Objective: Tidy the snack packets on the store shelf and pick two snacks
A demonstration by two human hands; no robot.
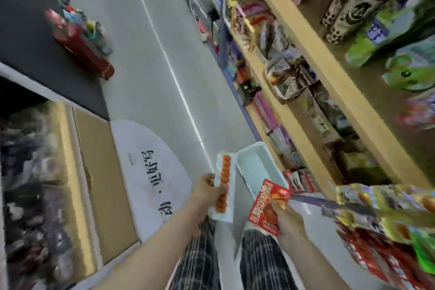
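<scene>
Both hands are full here. The left hand (208, 187) is pinching a long clear packet (224, 188) with a row of orange round snacks inside, fingers curled round its lower half, and it's held upright over the floor. The right hand (286, 219) grips a red snack packet (268, 207) by its lower right edge, thumb on the front. The two packets sit side by side, close but not touching.

Just behind them on the floor there's a white tray-like bin (256, 165) with a pale blue inside, tucked against the bottom edge of the shelf unit (313, 59). That unit runs up the whole right side, with tan boards packed with bags: green ones (414, 68) on the upper level, brownish ones (287, 77) in the middle, pink boxes (266, 113) low down. More bright yellow and red bags (381, 216) crowd the near right corner, pretty blurry.

Over on the left is a cardboard box (103, 172) and a white floor mat (150, 172) with black characters on it. Further back a red rack (82, 47) of small colourful stuff stands on a dark mat. The floor (141, 54) is grey with a pale line running down the aisle. Checked trousers (235, 261) show at the bottom.
</scene>
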